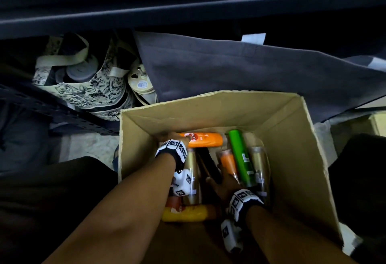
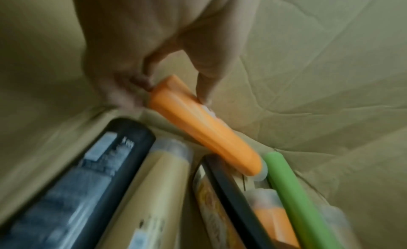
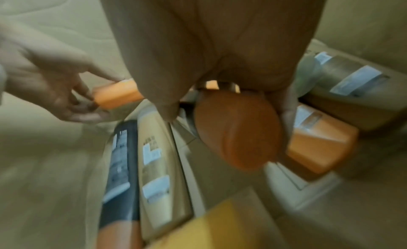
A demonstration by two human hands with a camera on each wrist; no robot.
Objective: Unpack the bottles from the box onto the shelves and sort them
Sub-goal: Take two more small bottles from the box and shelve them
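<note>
An open cardboard box [image 1: 208, 107] holds several bottles lying flat. My left hand [image 1: 167, 137] reaches to its far left corner and pinches the cap end of an orange shampoo bottle [image 1: 205, 139]; the left wrist view shows the left hand [image 2: 169, 89] with thumb and fingers on either side of the orange bottle [image 2: 209, 134]. My right hand [image 1: 217, 178] grips a dark bottle [image 1: 208, 165] in the middle; in the right wrist view the right hand [image 3: 224, 113] wraps around its brown-orange end [image 3: 237, 130]. A green bottle [image 1: 241, 157], gold bottles [image 1: 259, 169] and a yellow bottle [image 1: 186, 213] lie around them.
A grey cloth bag [image 1: 229, 65] and a patterned tote [image 1: 83, 88] sit behind the box under a dark shelf edge [image 1: 188, 9]. A perforated metal shelf post [image 1: 62, 109] runs at the left. Another carton corner [image 1: 378, 123] shows at the right.
</note>
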